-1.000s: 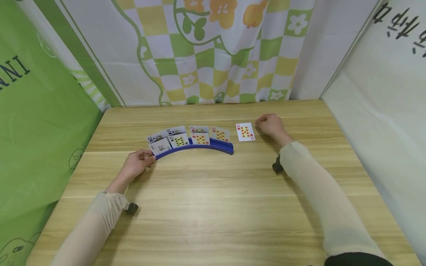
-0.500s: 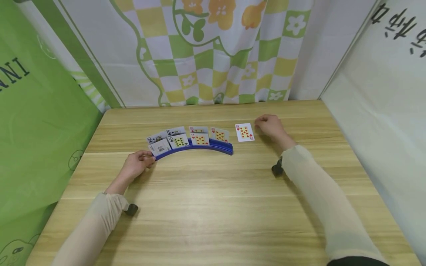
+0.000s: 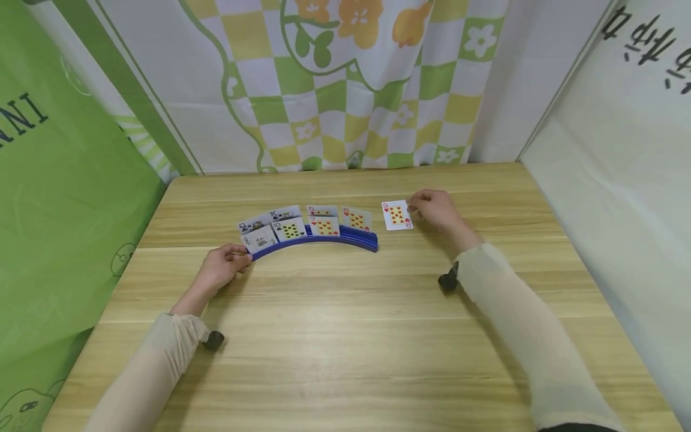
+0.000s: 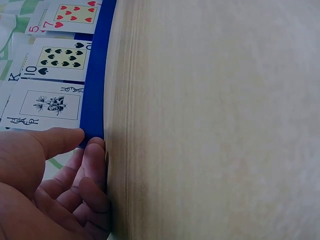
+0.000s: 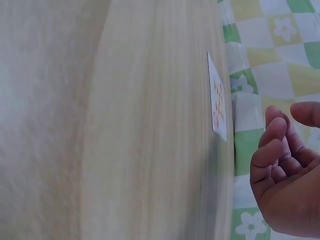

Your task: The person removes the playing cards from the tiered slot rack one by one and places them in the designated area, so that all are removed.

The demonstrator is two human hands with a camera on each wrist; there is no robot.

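Left hand [image 3: 222, 267] is pinching the blue rack [image 3: 358, 236], right hand [image 3: 436, 209] hovering, thumb apart, by the nine of hearts [image 3: 396, 215].

The joker [image 3: 261, 239] and ten of spades [image 3: 290, 228] hide the queen's [image 3: 254, 224] and king's [image 3: 284, 212] lower parts; you can't be sure your right hand [image 3: 436, 209] touches the nine of hearts [image 3: 397, 215].

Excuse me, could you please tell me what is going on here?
Someone is handling cards at a table. The left hand pinches the left end of a blue rack, where seven cards are standing. The nine of hearts lies face up on the table, right of the rack; the right hand is at its right edge, not gripping it.
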